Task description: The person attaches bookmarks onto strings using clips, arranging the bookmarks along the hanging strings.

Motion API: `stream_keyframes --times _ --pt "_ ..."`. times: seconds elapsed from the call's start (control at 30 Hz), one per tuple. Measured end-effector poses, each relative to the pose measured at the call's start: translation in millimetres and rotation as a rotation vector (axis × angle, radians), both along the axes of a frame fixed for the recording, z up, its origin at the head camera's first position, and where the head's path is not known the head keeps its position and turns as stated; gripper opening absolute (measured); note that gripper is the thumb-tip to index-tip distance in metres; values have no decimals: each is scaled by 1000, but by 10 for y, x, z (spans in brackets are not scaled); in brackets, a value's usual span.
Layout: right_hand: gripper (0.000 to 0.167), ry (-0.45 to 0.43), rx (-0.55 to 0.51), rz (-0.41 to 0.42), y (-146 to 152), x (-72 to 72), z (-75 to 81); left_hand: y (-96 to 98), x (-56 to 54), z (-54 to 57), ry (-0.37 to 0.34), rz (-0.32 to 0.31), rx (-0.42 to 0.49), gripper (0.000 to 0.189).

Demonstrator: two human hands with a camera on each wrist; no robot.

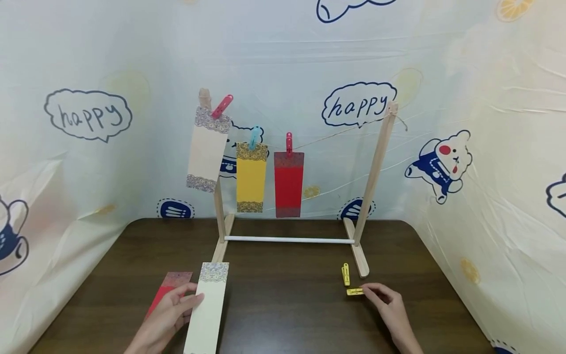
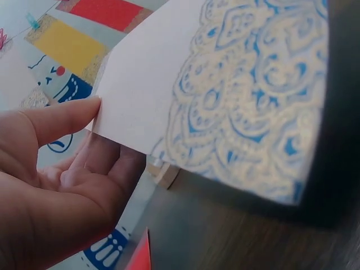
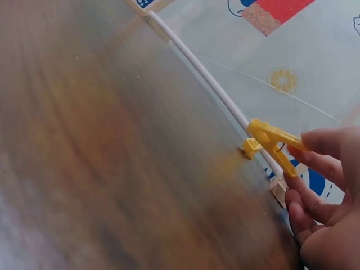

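My left hand (image 1: 165,314) pinches the edge of a white card (image 1: 205,314) with a lacy patterned band, held above the table's front left. In the left wrist view, the card's blue-and-cream pattern (image 2: 242,107) faces the camera. A red card (image 1: 160,292) lies on the table, partly hidden by that hand. At the right, my right hand (image 1: 389,309) pinches a yellow clothespin (image 1: 354,292) by its handle end, clearly seen in the right wrist view between thumb and fingers. Just beyond it on the table is a second yellow clothespin (image 1: 346,274).
A wooden rack with a right post (image 1: 376,172), a white crossbar (image 1: 289,240) and a string (image 1: 336,133) stands at the back. Clothespins hold a white card (image 1: 208,152), a yellow card (image 1: 251,179) and a red card (image 1: 289,184) at its left and middle.
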State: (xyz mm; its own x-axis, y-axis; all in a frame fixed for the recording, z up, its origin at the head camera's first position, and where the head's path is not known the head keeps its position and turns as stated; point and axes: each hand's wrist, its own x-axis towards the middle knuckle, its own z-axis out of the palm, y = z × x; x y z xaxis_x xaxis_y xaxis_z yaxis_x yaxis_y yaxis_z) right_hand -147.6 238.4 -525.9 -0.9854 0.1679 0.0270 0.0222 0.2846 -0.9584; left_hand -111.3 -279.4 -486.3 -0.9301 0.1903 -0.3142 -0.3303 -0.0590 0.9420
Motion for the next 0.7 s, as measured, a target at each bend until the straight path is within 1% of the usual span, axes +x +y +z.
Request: stream_keyframes --times 0.1,0.17,0.3,0.4,0.5,0.6,0.7 --pt "32 9 -51 -31 32 -9 -3 36 6 11 16 -26 28 41" --pt "34 17 -80 -44 47 -24 -2 57 5 17 25 -30 40 40" --pt "39 32 -144 -29 55 -53 5 119 1 21 21 -1 44 37" --pt "43 22 -187 -15 55 -62 9 208 -7 14 5 12 38 37" --pt "47 -19 -190 -6 54 -61 14 319 -11 7 1 -1 35 39" --pt "48 -61 -171 5 53 -58 19 415 -3 13 13 -32 39 40" --pt "47 -66 -167 17 53 -51 40 486 12 28 34 -58 46 39"
